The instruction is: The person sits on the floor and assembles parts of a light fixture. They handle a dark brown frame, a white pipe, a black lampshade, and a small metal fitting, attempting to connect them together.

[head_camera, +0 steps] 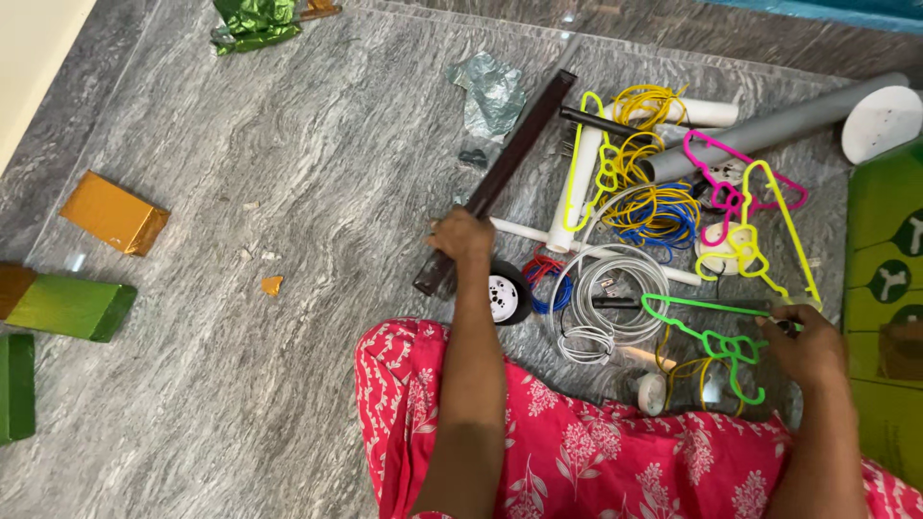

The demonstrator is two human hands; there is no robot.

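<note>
left hand [460, 235] fingers clamped on dark brown channel [500, 178]; right hand [808, 344] fingers closed on green hanger [707, 336], beside white cable coil [606, 288].

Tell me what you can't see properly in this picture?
Head view only:
- Left hand covers part of the long dark brown channel strip; its grip is unclear.
- Right hand hides the end of the bright green plastic hanger.
- Green mat is cut off by the right edge.
- Tangled yellow wire coil: ends untraceable.
</note>
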